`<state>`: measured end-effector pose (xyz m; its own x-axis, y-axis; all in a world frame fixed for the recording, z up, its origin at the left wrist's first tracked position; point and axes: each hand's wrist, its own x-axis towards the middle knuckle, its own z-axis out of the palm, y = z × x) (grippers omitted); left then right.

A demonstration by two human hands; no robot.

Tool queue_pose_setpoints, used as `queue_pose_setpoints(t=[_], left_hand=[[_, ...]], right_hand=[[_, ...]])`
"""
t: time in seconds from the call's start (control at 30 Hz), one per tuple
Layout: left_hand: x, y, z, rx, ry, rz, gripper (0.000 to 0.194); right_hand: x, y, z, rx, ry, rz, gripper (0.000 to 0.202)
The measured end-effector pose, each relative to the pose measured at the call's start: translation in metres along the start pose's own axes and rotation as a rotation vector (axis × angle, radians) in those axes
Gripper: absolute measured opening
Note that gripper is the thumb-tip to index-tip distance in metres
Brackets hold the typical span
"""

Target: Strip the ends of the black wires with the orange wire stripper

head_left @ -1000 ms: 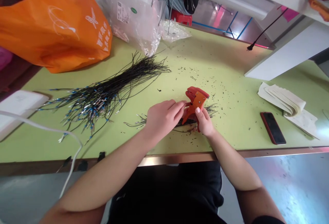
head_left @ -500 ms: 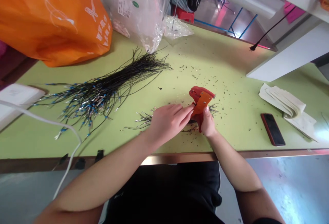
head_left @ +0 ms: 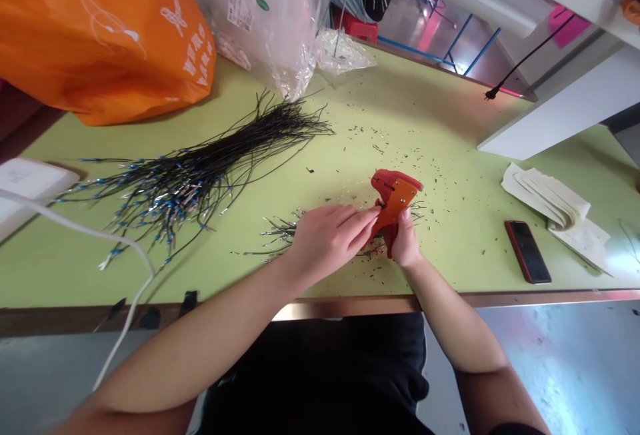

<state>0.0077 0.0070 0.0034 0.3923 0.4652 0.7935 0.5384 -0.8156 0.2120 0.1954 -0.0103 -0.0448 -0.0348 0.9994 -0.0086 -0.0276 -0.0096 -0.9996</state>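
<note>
My right hand (head_left: 406,242) is wrapped round the grip of a red and orange wire stripper (head_left: 397,196), held above the table. Close against the tool's jaw side is my left hand (head_left: 330,238), its fingers pinched together at a dark wire whose end sits by the jaws; most of that wire is hidden by the hand. Beneath both hands lies a small bundle of black wires (head_left: 280,234) with bare or metal-tipped ends, partly covered. A larger bundle of black wires (head_left: 220,152) with blue and silver terminals rests to the left.
Wire scraps (head_left: 377,148) are scattered over the green table (head_left: 440,108). An orange bag (head_left: 125,42) and a clear plastic bag (head_left: 270,22) stand at the back left. A phone (head_left: 527,252) and folded paper (head_left: 555,205) lie right. A white cable (head_left: 135,242) crosses the left side.
The wire stripper has shifted slightly to the right and a little away from my left fingers. Both hands keep their hold, and the whole view has moved very slightly.
</note>
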Motion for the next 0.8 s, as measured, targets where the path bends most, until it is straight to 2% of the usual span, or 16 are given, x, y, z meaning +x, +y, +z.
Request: queue_pose_setpoints(t=[0.13,0.37,0.8], left_hand=[[0.0003,-0.0001,0.0000,-0.012,0.011,-0.013,0.017],[-0.0002,0.0000,0.0003,-0.027,0.020,-0.004,0.016],[0.0017,0.0011,-0.0016,-0.016,0.033,-0.002,0.015]], right_hand=[[-0.0019,0.0018,-0.0023,-0.034,-0.037,0.015,0.081],[-0.0036,0.0007,-0.0020,0.035,-0.051,0.015,0.076],[-0.0066,0.0024,-0.0036,-0.033,-0.044,0.039,0.082]])
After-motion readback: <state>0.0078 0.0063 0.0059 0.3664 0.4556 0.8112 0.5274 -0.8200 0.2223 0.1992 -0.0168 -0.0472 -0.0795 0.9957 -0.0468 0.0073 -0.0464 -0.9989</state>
